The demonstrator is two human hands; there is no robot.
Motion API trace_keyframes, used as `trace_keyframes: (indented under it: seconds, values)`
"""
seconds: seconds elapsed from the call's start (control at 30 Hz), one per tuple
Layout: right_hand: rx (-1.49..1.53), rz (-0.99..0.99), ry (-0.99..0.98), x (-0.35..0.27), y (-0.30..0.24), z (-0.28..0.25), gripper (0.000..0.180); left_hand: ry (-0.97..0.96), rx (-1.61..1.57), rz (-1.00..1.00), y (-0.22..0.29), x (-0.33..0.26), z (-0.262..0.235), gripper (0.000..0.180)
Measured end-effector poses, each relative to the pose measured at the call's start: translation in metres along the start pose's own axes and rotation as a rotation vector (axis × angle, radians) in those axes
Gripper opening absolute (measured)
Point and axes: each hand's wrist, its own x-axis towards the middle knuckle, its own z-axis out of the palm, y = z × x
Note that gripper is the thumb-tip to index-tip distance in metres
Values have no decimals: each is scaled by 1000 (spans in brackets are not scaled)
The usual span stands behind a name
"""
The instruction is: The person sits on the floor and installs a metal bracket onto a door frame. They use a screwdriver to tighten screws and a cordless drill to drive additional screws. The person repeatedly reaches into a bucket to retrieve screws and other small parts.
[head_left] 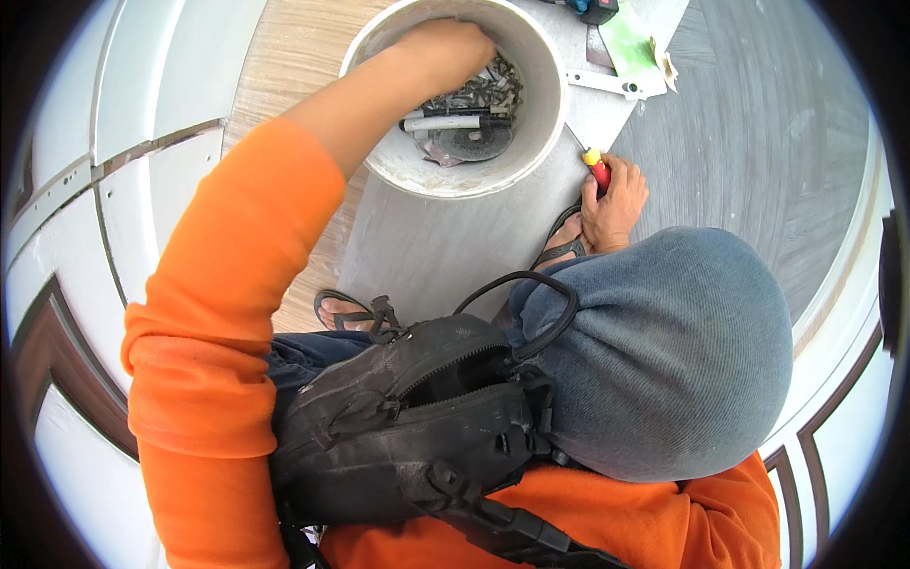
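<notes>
My left hand [447,52] reaches down into a white bucket [550,57], its fingers curled at a heap of small dark screws [485,93]; the fingertips are hidden, so what they pinch cannot be made out. Beside the screws in the bucket lie a white-and-black marker-like stick [445,123] and a dark round disc [477,144]. To the right of the bucket, my right hand [614,204] is closed around the red and yellow handle of a screwdriver [597,166]. Its thin shaft points up and left toward the bucket.
The bucket stands on a grey board [417,237] over a wood-look floor. Beyond it lie a white metal bracket [616,85], a green-and-white sheet [630,43] and part of a power tool [595,9]. A black bag [408,427] hangs at my front; white panels [180,180] line the left.
</notes>
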Motion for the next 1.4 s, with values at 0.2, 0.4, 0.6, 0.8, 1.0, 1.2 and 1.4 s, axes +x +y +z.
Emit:
trace_keyframes:
  seconds: [0.2,0.4,0.6,0.8,1.0,1.2,1.4]
  values:
    - [-9,-2,0,-1,0,0,38,37,128,53,22,16,3,20]
    - [0,-5,1,0,-4,-4,38,70,96,-2,22,25,23,20]
    - [39,-9,15,0,-3,1,38,38,-293,76,15,-8,-10,15]
    - [18,-26,18,0,4,3,38,-335,-1017,-177,5,-80,-114,27]
    - [-2,-18,-16,0,1,-1,39,106,-1151,-126,-29,-143,-86,22]
    - [-6,-17,-13,-1,1,-2,39,199,-1224,-172,-27,-148,-77,22]
    - [-7,-20,-46,1,-4,-9,39,285,-1301,-142,-34,-151,-59,27]
